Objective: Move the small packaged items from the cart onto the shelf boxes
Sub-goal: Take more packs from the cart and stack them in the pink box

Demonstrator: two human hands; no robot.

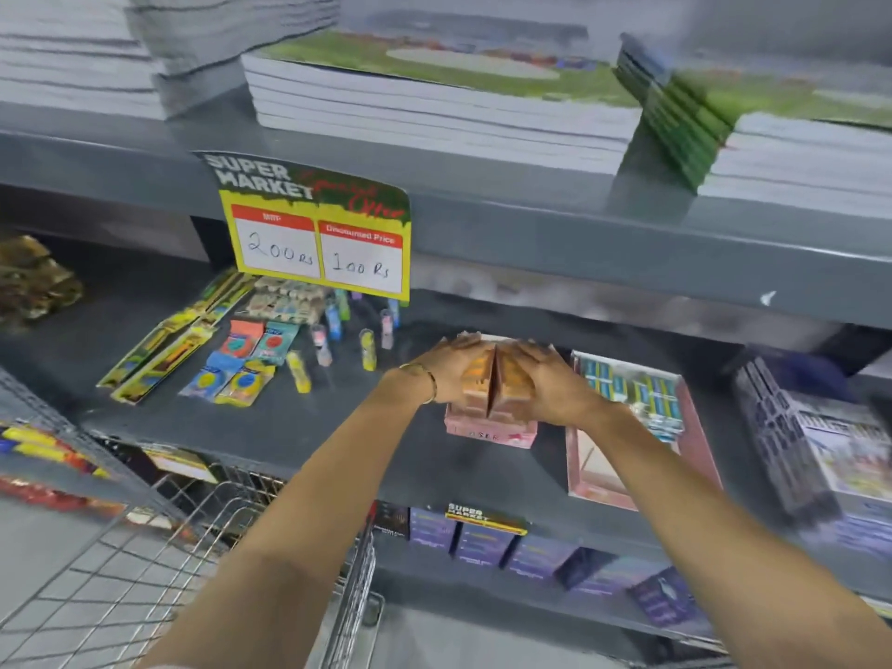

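Just right of the frame's centre, the left hand (446, 374) and the right hand (548, 383) press in from either side on two orange packets (497, 379), each hand clamped flat on one, the packets meeting in a ridge between the palms. A thin bangle (425, 379) sits on the left wrist. The packets sit on top of a pink shelf box (490, 429) directly below the hands, on the dark grey middle shelf (338, 427).

The step in hand looks like seating this pair on the box. To do it well, the hands should lower both packets together, keep them square to the box edges, and ease the pressure off evenly so that neither one tips forward off the front edge.

Just to the right lies a second open pink box (622, 480) with blue-and-white packets in it; it is close enough that the right elbow could nudge it. To the left, in the middle-left of the frame, loose erasers and small tubes (299, 350) lie scattered, well apart from the work. The wire cart (193, 548) fills the lower left; what remains in it cannot be told.
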